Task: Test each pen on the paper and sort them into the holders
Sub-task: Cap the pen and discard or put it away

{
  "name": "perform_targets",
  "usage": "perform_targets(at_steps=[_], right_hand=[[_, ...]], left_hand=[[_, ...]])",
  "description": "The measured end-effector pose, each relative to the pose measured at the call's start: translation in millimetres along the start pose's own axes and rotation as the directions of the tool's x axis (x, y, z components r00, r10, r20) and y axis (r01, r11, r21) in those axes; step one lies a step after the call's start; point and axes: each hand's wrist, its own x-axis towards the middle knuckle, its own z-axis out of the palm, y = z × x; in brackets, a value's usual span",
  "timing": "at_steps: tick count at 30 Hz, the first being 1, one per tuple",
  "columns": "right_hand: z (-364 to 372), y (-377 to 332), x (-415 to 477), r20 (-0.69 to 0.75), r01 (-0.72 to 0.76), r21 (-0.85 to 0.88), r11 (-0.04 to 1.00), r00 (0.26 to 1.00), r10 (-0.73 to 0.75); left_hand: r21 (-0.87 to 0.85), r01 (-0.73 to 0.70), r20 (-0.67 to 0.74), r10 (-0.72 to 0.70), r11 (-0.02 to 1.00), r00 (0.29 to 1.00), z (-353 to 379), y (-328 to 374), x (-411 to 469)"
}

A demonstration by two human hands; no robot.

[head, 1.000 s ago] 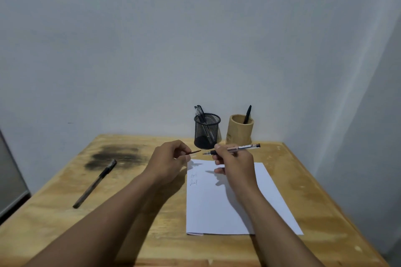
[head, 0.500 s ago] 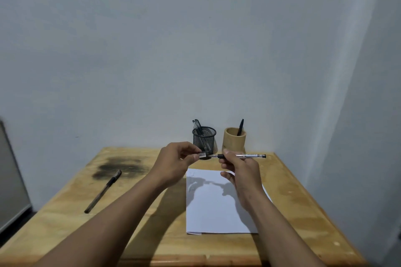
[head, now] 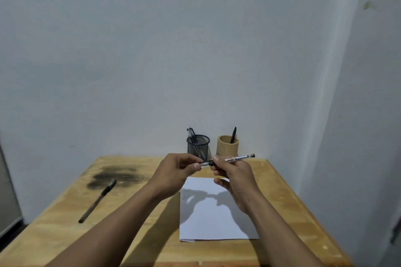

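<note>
Both hands met above the paper (head: 217,219): the right hand (head: 235,178) pinched the clear pen (head: 233,159) mid-barrel, the left hand (head: 175,171) gripped its tip end. Beyond stood the mesh holder (head: 198,147) and the wooden holder (head: 227,146), pens in each.

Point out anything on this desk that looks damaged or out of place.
A dark, sooty smudge stains the wooden table at its far left, like a burn or ink mark. Just beside it a lone pen lies loose, away from both holders.
</note>
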Motion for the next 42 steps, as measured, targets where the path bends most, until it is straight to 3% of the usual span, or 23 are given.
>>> perform_targets(at_steps=[5, 9, 14, 17, 21, 27, 31, 35, 37, 42], right_hand=[[4.0, -0.5, 0.8, 0.000, 0.041, 0.045, 0.998, 0.999, -0.041], [7.2, -2.4, 3.2, 0.003, 0.072, -0.015, 0.997, 0.997, -0.072], [-5.1, -10.1, -0.9, 0.052, -0.044, -0.057, 0.997, 0.998, 0.047], [-18.3, -18.4, -1.0, -0.002, -0.068, -0.028, 0.997, 0.998, 0.068], [-30.7, -37.6, -0.5, 0.018, 0.014, -0.251, 0.968, 1.000, -0.010], [-54.2, -65.2, 2.9, 0.019, 0.082, -0.393, 0.916, 0.996, -0.081], [-66.6, -68.5, 3.0, 0.056, 0.191, -0.614, 0.766, 0.978, -0.199], [-70.6, -67.5, 0.0, 0.156, 0.233, -0.868, 0.438, 0.966, -0.205], [-74.0, -64.5, 0.9, 0.184, 0.250, -0.913, 0.321, 0.958, -0.222], [-102.4, -53.0, -1.7, 0.139, 0.223, -0.930, 0.292, 0.949, -0.282]], left_hand=[[-0.047, 0.008, -0.040, -0.010, 0.999, 0.999, 5.3, 6.8, 0.8], [-0.067, 0.020, -0.086, -0.026, 0.998, 0.996, 13.0, 6.7, -1.1], [-0.009, 0.033, -0.038, -0.033, 0.999, 0.999, 5.1, 2.7, 4.5], [-0.022, 0.052, -0.044, -0.053, 0.998, 0.998, 1.3, 2.2, 6.8], [-0.016, 0.053, -0.012, -0.053, 0.998, 0.999, 5.5, 3.0, 8.4], [0.008, 0.023, -0.010, -0.023, 1.000, 1.000, 20.5, 13.9, 14.6], [0.039, 0.021, -0.003, -0.021, 0.999, 1.000, 27.7, 18.9, 17.8], [0.055, 0.001, -0.001, -0.001, 0.999, 1.000, 41.1, 23.1, 20.7], [0.065, -0.005, 0.000, 0.005, 0.998, 1.000, 49.1, 25.5, 23.5], [0.123, -0.014, 0.028, 0.010, 0.992, 1.000, 77.5, 29.7, 28.3]])
